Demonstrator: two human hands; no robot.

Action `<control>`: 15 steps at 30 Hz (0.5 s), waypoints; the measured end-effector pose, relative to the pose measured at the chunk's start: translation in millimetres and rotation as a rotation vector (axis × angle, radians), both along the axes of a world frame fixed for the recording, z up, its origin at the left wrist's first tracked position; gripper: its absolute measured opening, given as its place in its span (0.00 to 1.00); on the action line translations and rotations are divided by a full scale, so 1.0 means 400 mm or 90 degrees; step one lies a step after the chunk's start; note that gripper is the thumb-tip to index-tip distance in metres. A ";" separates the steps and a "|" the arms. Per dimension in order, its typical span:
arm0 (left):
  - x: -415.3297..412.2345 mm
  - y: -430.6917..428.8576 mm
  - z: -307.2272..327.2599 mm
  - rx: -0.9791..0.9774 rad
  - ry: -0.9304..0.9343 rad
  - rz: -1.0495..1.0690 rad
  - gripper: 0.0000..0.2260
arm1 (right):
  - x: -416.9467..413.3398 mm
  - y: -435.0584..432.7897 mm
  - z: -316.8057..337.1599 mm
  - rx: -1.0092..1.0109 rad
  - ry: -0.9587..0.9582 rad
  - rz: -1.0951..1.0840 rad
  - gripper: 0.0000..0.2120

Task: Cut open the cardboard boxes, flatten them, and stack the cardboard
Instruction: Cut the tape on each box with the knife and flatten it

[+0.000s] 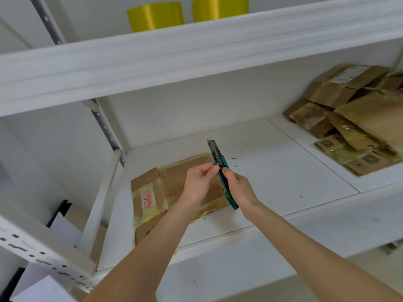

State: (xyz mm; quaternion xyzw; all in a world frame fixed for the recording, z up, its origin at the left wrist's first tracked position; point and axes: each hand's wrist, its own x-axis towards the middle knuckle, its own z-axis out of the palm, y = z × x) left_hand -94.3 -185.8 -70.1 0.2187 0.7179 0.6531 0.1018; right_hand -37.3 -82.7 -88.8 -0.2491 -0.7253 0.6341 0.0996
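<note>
Shelf (272,171) holds cardboard (150,192); R hand (238,188) grips knife (219,156) (L hand (197,182) prob. pinching).

Both arms, head view. L forearm (141,253) enters from bottom centre, R forearm (316,253) from bottom right; both bare, stretched fwd, converging at mid-frame. L hand (197,185): back toward camera, fingers curled, thumb + index tips pinching the utility knife (220,163) at the blade base. R hand (239,188): wrapped round the knife's handle, thumb laid along its upper side, wrist approx. straight. Hands just beside each other.
</note>
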 end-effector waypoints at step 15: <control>-0.019 0.021 0.003 0.037 -0.082 0.020 0.08 | 0.031 0.003 -0.019 0.074 0.105 0.047 0.15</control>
